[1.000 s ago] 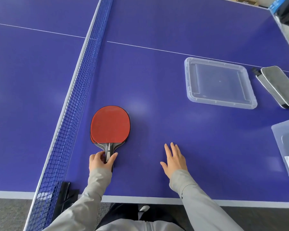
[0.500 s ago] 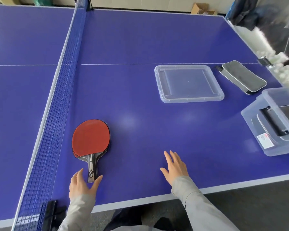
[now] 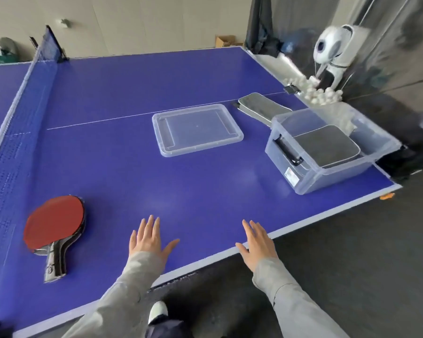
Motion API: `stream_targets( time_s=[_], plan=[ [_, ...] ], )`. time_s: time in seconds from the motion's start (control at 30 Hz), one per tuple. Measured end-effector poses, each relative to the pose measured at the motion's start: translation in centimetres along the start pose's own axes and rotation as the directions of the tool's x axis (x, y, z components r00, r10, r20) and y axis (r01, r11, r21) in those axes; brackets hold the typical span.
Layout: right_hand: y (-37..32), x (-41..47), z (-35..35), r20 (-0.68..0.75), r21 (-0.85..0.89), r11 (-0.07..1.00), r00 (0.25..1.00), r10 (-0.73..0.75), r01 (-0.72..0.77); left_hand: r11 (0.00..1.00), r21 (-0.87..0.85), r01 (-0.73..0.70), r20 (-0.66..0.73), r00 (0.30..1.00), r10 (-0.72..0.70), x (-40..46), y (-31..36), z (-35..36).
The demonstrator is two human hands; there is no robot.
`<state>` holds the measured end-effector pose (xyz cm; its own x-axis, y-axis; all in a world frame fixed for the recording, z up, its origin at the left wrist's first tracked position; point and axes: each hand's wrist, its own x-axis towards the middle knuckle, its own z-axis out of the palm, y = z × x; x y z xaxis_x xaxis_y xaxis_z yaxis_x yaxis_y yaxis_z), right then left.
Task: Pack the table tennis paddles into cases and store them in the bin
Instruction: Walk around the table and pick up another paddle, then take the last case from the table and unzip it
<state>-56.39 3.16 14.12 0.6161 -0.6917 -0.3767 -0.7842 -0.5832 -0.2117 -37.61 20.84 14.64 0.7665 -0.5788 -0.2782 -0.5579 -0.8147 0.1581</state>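
Observation:
A stack of red-faced paddles (image 3: 55, 225) lies on the blue table near the net, handles toward me. My left hand (image 3: 148, 237) hovers open over the table, well right of the paddles and apart from them. At the table's front edge my right hand (image 3: 257, 243) is also open and holds nothing. A clear plastic bin (image 3: 303, 176) stands at the right corner with a grey paddle case (image 3: 327, 145) inside. Another grey case (image 3: 261, 106) lies on the table behind the bin. The bin's clear lid (image 3: 197, 129) rests flat mid-table.
The blue net (image 3: 12, 123) runs along the left. A ball machine (image 3: 332, 50) and a tray of white balls (image 3: 315, 91) sit beyond the table's right end. Dark floor lies to the right of the front edge.
My left hand has let go of the paddle handle and moved right, away from the stack. My view swung right, bringing the bin and ball machine fully into sight.

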Motion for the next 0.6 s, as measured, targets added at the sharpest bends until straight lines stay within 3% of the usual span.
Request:
stream_targets(
  time_s=[0.33, 0.6],
  plan=[
    [15.4, -3.9, -6.1, -0.136, 0.109, 0.969, 0.963, 0.234, -0.220, 0.951, 0.050, -0.305, -0.013, 0.952, 0.306, 0.7, 18.7, -1.3],
    [22.8, 0.1, -11.7, -0.244, 0.150, 0.949, 0.920, 0.306, -0.276, 0.915, -0.005, -0.404, -0.079, 0.912, 0.402, 5.3, 29.3, -3.3]
  ],
)
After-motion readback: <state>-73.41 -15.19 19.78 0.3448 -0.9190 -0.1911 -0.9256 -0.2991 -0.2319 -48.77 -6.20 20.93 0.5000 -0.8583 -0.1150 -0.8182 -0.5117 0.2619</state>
